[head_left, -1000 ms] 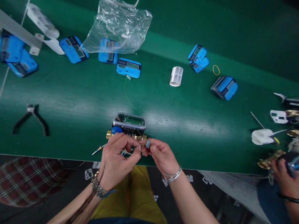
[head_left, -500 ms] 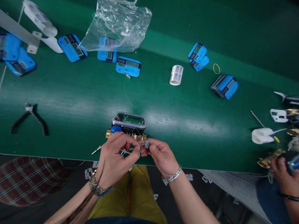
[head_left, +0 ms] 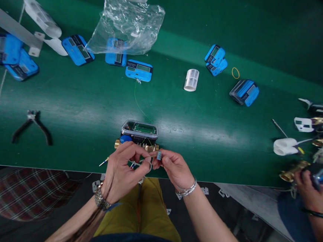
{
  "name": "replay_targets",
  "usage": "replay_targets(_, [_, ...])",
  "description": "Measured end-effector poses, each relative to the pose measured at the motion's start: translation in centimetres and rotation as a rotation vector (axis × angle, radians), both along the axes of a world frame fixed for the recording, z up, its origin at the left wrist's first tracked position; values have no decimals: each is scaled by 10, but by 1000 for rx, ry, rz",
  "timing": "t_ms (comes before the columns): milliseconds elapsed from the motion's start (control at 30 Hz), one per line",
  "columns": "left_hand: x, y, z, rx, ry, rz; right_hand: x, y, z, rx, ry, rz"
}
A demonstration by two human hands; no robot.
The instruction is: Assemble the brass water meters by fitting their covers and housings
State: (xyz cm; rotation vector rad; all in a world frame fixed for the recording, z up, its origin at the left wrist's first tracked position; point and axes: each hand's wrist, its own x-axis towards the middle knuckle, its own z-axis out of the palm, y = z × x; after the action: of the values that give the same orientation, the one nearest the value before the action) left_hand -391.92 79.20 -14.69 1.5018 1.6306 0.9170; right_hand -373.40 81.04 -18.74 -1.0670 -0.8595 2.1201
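Observation:
My left hand (head_left: 127, 166) is closed in a pinch, thumb and forefinger together on a thin light cable (head_left: 150, 167) that loops past the thumb tip. Facing it, my right hand (head_left: 174, 167) has its fingers closed at a small grey-blue piece (head_left: 159, 156); its exact kind is too small to tell. Just beyond both hands stands a meter (head_left: 140, 129) with a clear-topped case, a green circuit board inside and brass threaded ends. A blue knob-like part (head_left: 125, 138) sits on its left side. My hands hide part of the brass body.
Cutting pliers (head_left: 32, 125) lie at left. Blue display covers (head_left: 139, 70), a clear plastic bag (head_left: 130, 25), a label roll (head_left: 191, 80) and a rubber band (head_left: 235, 73) are farther back. At right, a co-worker's hand (head_left: 312, 192) holds another meter beside a white roll (head_left: 285, 146).
The light cable's loop shows more clearly past my left thumb. My left fingertips have shifted slightly left; my right hand stays nearly in place. The whole view has moved a little.

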Motion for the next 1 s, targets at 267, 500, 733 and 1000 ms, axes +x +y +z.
replay_targets(267, [0, 3, 1, 6, 6, -26, 1, 0, -3, 2, 25, 6])
replay_targets(500, [0, 6, 3, 18, 20, -34, 1, 1, -4, 13, 31, -2])
replay_targets(733, [-2, 5, -2, -1, 22, -51, 1, 2, -4, -13, 10, -4])
replay_targets(1000, [-3, 7, 2, -13, 8, -68, 1, 0, -4, -23, 48, -8])
